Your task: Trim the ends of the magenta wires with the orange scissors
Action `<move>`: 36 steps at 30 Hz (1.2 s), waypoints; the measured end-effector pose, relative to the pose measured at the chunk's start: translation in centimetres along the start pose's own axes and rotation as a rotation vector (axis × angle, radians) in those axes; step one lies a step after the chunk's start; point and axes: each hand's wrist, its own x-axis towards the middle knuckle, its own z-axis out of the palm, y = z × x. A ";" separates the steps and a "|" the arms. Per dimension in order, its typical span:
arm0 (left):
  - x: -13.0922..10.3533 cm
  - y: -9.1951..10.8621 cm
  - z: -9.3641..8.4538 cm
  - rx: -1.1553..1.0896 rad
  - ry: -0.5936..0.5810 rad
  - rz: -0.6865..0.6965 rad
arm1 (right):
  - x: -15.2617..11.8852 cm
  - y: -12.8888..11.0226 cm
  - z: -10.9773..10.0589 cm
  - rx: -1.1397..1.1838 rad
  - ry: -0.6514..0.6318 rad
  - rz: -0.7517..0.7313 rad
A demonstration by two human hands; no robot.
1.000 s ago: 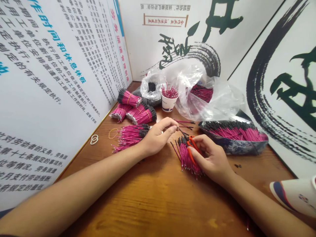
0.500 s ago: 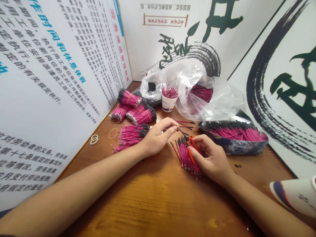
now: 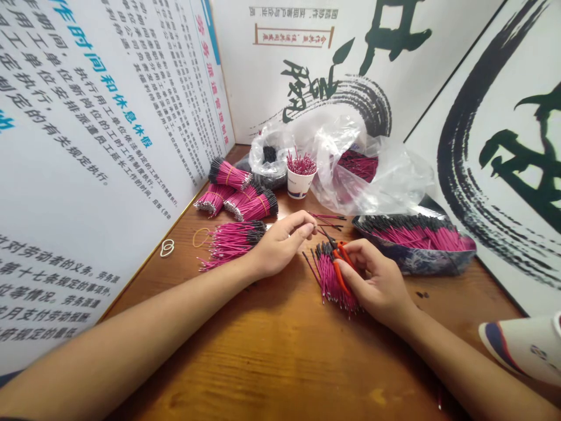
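My right hand [image 3: 379,280] is closed around the orange handles of a pair of pliers [image 3: 342,260], whose slim dark jaws point up and left toward my other hand. The thumb and forefinger of my left hand [image 3: 284,242] are pinched together just left of the jaw tips; what sits between them is too small to make out. Under the pliers lies a loose pile of pink wires with black ends [image 3: 329,280]. Beside my left wrist is a second pile of pink wires [image 3: 230,242], partly covered by the hand. A few single wires [image 3: 328,221] lie behind my fingertips.
Banded wire bundles [image 3: 243,196] are stacked at the back left, near a paper cup [image 3: 298,186] of wires and clear plastic bags [image 3: 372,187]. A box of wires [image 3: 429,257] stands right. Rubber bands [image 3: 167,248] lie left; another cup [image 3: 526,348] is at the right edge.
The plier jaws have moved slightly right, away from my left fingertips. My left hand has stayed almost still, its pinch kept.
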 end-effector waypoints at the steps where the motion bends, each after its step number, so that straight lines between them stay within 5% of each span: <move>1: 0.0 -0.1 0.0 -0.007 0.000 -0.002 | 0.0 0.0 0.0 0.002 -0.001 -0.001; 36: -0.1 -0.2 0.1 -0.129 -0.001 -0.050 | 0.0 0.0 0.0 0.035 0.000 0.013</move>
